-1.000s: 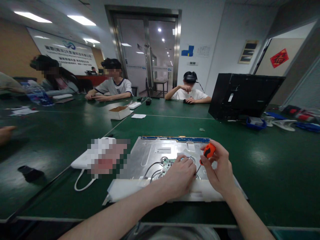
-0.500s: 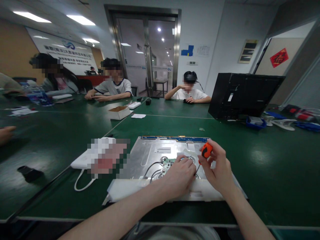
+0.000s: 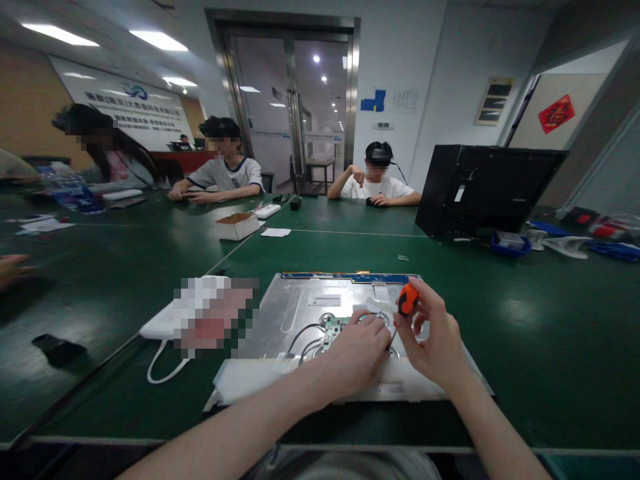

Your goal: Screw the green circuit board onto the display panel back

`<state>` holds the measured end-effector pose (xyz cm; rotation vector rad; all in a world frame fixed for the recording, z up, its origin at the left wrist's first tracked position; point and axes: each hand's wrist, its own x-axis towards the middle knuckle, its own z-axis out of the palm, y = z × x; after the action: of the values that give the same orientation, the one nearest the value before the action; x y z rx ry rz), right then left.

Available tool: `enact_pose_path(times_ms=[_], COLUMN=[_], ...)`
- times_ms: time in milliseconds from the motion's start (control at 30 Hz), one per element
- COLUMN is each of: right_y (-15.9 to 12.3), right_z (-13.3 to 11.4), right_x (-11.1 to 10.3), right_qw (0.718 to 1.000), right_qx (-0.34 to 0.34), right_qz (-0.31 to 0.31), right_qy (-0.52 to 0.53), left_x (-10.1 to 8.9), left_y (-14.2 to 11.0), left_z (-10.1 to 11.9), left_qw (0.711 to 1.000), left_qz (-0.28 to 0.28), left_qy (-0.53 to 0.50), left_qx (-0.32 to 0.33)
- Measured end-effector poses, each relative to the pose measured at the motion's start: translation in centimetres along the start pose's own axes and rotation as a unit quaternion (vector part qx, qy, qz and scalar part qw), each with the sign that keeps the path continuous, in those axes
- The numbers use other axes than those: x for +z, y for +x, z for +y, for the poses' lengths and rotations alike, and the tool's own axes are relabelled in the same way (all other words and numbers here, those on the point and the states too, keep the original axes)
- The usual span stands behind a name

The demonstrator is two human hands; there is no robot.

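A flat metal display panel lies in front of me, its back facing up, with a blue circuit strip along the far edge. My right hand grips the orange and black handle of a screwdriver between thumb and fingers. Its thin shaft slants down and left toward the fingertips of my left hand. That hand rests on the panel with curled fingers; whatever is under them is hidden, as is the screwdriver's tip. Beside the left fingers sits a green circuit board with dark cables.
A white device with a looped cord lies left of the panel, near a black object. Farther off are an open box, a black monitor and a blue tray. Several people sit around the green table.
The screwdriver handle and my right fingers have shifted slightly left. My left hand stays almost in place. Across the table, a person's raised hand has changed position.
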<state>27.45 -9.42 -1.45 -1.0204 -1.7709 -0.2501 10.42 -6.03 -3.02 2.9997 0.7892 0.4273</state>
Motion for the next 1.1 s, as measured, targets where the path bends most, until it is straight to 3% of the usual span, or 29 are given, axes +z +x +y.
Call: enact_pose_path(times_ms=[567, 1100], right_y=[0.29, 0.09], right_z=[-0.07, -0.22], right_x=[0.24, 0.09], right_qw=[0.999, 0.999], right_qx=[-0.014, 0.001], right_qz=[0.046, 0.038], right_qy=[-0.012, -0.011], left_x=[0.15, 0.62], left_y=[0.12, 0.27], left_z=[-0.12, -0.34], left_qw=[1.000, 1.000], left_qz=[0.001, -0.002], left_qy=[-0.006, -0.001], left_qx=[-0.002, -0.001])
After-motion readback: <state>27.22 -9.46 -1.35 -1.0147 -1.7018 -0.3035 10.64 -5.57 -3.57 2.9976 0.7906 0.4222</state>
